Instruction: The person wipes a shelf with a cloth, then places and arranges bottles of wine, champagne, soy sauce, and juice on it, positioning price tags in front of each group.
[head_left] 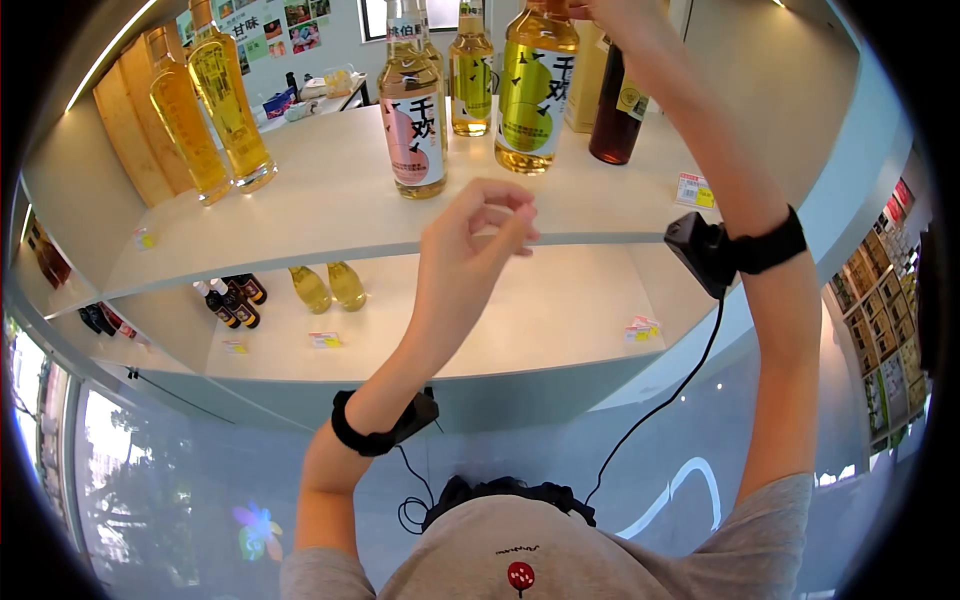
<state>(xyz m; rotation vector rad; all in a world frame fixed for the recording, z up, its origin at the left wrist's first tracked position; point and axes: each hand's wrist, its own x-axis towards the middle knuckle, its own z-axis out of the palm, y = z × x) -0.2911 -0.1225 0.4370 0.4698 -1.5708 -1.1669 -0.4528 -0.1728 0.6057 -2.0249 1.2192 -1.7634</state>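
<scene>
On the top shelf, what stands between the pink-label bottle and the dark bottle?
The green-label bottle, with the right hand at its neck, stands between them in the head view; a smaller yellow bottle stands farther back.

Right hand point(612, 12): I reach up to the neck of a tall clear glass bottle with a yellow-green label point(537, 90). The picture's top edge cuts off my fingers, so the grip is hidden.
Left hand point(470, 245): lifted and empty, with my fingers curled and my thumb tip against my forefinger.
Beyond my left fingertips: a clear glass bottle with a pink-and-white label point(412, 120) stands upright on the white shelf board point(330, 200).
Just right of my right grip: a dark brown glass bottle point(615, 115), partly behind my forearm.
Wrists: black straps with small boxes point(735, 250), each trailing a cable.
</scene>
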